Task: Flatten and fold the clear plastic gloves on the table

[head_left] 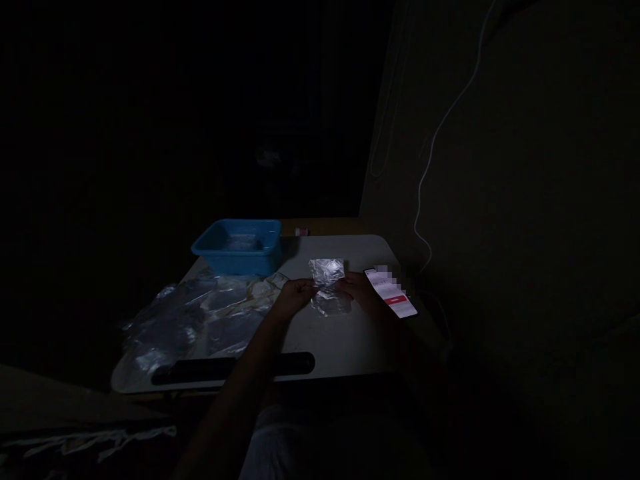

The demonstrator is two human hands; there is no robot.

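Note:
In dim light, a small shiny clear plastic sheet or bag (329, 272) is held over the white table (330, 347). My left hand (296, 295) pinches its left edge, fingers closed. On its right side, my right hand (354, 285) grips the plastic with the fingers bent; they are dark and partly hidden. The lower part of the plastic hangs below the fingers, close to the tabletop. To the left of my left hand lies a spread of crinkled clear plastic bags (225, 313).
A blue basin (237, 262) with something clear inside stands at the table's back left. A lit phone (393, 293) lies right of my right hand. A dark slot (295, 363) runs along the near edge. A white cable (435, 137) hangs on the right wall.

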